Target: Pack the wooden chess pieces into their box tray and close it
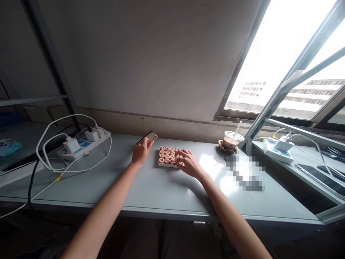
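An open box (167,165) of round pieces with red characters lies on the grey desk (159,187), straight ahead. Its pieces (167,156) sit in rows. My right hand (189,163) is over the box's right end, fingers bent down onto the pieces there; whether a piece is between the fingertips is hidden. To the left of the box, my left hand (141,150) is closed on a flat dark and tan box lid (152,136), held tilted above the desk near the wall.
A power strip (86,145) with white chargers and looping cables lies at the left. At the right are a lidded drink cup (232,139) with a straw and a blurred item (245,172). Beyond the metal frame sits another power strip (277,151).
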A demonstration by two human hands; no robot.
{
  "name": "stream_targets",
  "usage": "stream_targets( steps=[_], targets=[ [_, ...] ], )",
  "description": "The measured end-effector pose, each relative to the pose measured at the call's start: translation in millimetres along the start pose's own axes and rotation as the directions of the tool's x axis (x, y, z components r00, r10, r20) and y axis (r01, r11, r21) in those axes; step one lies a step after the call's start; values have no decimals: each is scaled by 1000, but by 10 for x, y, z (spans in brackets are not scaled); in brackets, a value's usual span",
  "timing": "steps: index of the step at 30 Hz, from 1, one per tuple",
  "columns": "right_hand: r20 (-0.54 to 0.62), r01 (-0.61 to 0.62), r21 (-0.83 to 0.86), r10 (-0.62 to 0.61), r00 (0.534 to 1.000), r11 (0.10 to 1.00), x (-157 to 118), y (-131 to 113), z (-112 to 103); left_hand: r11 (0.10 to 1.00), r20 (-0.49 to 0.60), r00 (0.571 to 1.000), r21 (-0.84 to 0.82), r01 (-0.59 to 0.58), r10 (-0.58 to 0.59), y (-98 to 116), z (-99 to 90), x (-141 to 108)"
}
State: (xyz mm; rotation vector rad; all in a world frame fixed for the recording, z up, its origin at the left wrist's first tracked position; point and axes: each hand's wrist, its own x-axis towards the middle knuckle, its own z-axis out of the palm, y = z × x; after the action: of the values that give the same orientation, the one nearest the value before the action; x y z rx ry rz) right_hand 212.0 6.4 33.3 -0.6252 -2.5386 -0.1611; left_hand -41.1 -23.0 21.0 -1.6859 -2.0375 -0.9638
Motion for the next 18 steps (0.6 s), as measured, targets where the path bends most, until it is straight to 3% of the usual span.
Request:
stream_targets(
  steps=[5, 9, 11, 13, 15, 18],
  targets=[
    [-116, -75, 59, 81, 990, 995, 17, 4, -56, 997, -82, 996, -79, 17, -23, 16, 2, -11],
    [-212, -171, 154, 201, 956, 973, 29, 39, -79, 942, -180, 983, -333, -31, -31, 117, -114, -29],
    [-204, -207, 267, 265, 942, 941, 29, 68, -60, 846, -235, 967, -531, -45, -96, 206, -185, -21],
    [-148, -270, 412, 356, 923, 871, 26, 103, -21, 695, -217, 954, -719, -12, -209, 294, -215, 1],
    [-55, -336, 546, 433, 900, 767, 23, 134, 31, 517, -91, 955, -853, 73, -284, 359, -174, 27],
    [35, -359, 690, 466, 884, 629, 29, 145, 105, 283, 187, 949, -924, 258, -255, 417, -4, 28]
  ],
)
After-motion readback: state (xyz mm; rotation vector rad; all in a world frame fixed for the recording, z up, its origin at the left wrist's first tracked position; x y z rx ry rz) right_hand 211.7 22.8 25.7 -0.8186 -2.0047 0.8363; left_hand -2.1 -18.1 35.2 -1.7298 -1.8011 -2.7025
